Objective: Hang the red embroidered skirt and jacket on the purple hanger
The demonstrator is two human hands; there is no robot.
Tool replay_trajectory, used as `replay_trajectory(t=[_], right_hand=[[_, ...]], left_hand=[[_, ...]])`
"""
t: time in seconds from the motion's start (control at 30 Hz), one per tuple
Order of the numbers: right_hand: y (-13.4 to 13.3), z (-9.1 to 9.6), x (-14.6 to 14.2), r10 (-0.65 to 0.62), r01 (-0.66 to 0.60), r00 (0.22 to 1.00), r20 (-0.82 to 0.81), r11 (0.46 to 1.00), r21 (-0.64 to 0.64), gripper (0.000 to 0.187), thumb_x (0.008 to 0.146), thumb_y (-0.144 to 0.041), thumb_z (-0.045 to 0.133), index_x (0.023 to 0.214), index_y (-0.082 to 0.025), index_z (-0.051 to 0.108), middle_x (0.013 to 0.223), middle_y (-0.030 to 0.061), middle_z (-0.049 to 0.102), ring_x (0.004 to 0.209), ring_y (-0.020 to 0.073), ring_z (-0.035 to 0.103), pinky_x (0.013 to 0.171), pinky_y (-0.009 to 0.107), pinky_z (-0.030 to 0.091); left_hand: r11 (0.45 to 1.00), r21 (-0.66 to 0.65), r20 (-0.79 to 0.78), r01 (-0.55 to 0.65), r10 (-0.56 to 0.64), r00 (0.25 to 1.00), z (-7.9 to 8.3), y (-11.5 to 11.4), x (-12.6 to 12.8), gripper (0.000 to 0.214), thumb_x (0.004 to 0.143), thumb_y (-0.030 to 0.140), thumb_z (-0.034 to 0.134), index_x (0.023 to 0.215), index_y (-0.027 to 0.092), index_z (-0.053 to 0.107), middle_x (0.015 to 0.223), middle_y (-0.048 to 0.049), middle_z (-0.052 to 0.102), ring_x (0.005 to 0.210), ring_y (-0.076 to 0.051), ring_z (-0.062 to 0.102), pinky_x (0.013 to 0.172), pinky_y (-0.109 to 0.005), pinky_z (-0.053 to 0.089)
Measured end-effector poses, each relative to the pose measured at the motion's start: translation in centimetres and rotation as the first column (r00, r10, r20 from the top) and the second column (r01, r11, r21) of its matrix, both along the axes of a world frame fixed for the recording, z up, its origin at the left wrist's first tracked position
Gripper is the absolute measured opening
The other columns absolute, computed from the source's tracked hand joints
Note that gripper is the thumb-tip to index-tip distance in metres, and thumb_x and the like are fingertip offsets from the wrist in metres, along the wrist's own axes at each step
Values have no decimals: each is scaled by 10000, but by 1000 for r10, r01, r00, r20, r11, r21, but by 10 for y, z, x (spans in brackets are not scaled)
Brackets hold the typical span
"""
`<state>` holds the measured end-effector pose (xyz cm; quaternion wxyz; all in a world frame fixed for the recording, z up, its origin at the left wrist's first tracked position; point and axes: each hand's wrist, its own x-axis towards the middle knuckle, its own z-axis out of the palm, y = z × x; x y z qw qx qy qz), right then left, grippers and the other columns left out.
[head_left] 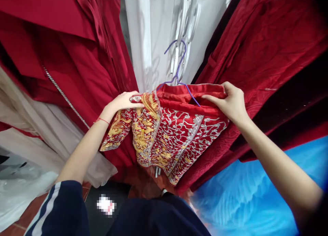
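Note:
A red embroidered jacket (164,137) with gold and silver patterns hangs in front of me on a purple wire hanger (178,68). My left hand (126,102) grips its shoulder, thumb and fingers pinching the cloth above the short sleeve (116,130). At the other side, my right hand (232,104) holds the red-lined upper edge, with the thumb inside and the fingers behind the cloth. The hanger's hook rises above the opening, close to white strips on the garments behind; whether it is hooked on anything I cannot tell.
Dark red garments (64,51) hang at the left, and more red clothing (269,51) at the right. White cloth (143,34) hangs behind the hanger. Blue fabric (261,195) spreads at lower right. Pale sheer cloth (58,140) lies at lower left, by a dark box-like thing (94,198).

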<state>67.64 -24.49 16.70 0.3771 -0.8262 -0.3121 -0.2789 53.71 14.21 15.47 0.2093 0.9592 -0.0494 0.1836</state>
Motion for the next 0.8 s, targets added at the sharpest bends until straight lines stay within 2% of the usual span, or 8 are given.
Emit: replay_trajectory(t=[0.1, 0.2, 0.33, 0.43, 0.5, 0.63, 0.7, 0.8], right_hand=[[-13, 3, 6, 57, -81, 973, -223, 992, -100, 301, 682, -391, 823, 750, -218, 587, 752, 15, 652, 673, 164, 520, 642, 304, 420], [-18, 8, 16, -83, -45, 918, -387, 949, -311, 164, 698, -310, 762, 670, -201, 643, 642, 4, 648, 610, 171, 561, 585, 293, 432], [-11, 9, 23, -238, 98, 946, -219, 856, -507, 29, 712, -188, 700, 687, -204, 705, 652, 29, 685, 691, 210, 641, 663, 293, 473], [-9, 1, 17, -181, 108, 977, -114, 878, -466, 267, 820, -119, 542, 974, -188, 750, 947, 73, 766, 904, 232, 696, 811, 292, 487], [-12, -8, 11, -142, 70, 984, -106, 860, -505, 375, 827, -77, 492, 1116, -170, 712, 1056, 82, 760, 956, 230, 700, 827, 280, 483], [-15, -21, 1, -226, 23, 958, -177, 676, -737, 369, 794, -65, 536, 1116, -128, 704, 1005, 112, 762, 913, 237, 708, 790, 271, 487], [-11, -25, -1, -325, 77, 933, -152, 595, -800, 331, 822, -76, 519, 1084, -97, 720, 1032, 172, 747, 938, 269, 709, 801, 301, 495], [-7, -31, -4, -459, 216, 885, -79, 555, -803, 320, 865, -112, 500, 1087, -62, 725, 1057, 248, 717, 976, 321, 703, 803, 349, 506]], left_hand=[[989, 106, 10, -102, 102, 995, -9, 4, 7, 435, 650, 603, 782, 837, 217, 712, 718, -19, 709, 643, -187, 590, 612, -264, 362], [984, 131, 53, -124, 118, 992, -11, 10, 6, 408, 660, 628, 760, 769, 236, 731, 634, -6, 686, 628, -196, 590, 591, -264, 308], [969, 202, 41, -144, 138, 990, 4, 18, -8, 467, 710, 689, 687, 795, 233, 749, 634, -12, 692, 649, -203, 599, 598, -270, 290], [918, 350, 28, -186, 188, 982, 20, 19, -23, 538, 796, 713, 591, 875, 207, 753, 684, -32, 700, 680, -198, 582, 629, -272, 274], [870, 443, 36, -214, 221, 975, 29, 16, -31, 580, 849, 715, 526, 928, 185, 747, 700, -40, 692, 689, -186, 547, 648, -271, 250], [800, 549, 46, -241, 260, 965, 40, 8, -40, 669, 891, 747, 415, 927, 157, 730, 692, -52, 666, 673, -172, 485, 655, -274, 215], [776, 577, 50, -253, 275, 960, 42, 6, -41, 695, 892, 761, 385, 938, 161, 732, 704, -59, 671, 673, -174, 480, 652, -275, 210], [739, 622, 53, -259, 291, 955, 44, 3, -44, 698, 902, 755, 372, 975, 166, 739, 728, -70, 685, 674, -179, 489, 644, -280, 213]])
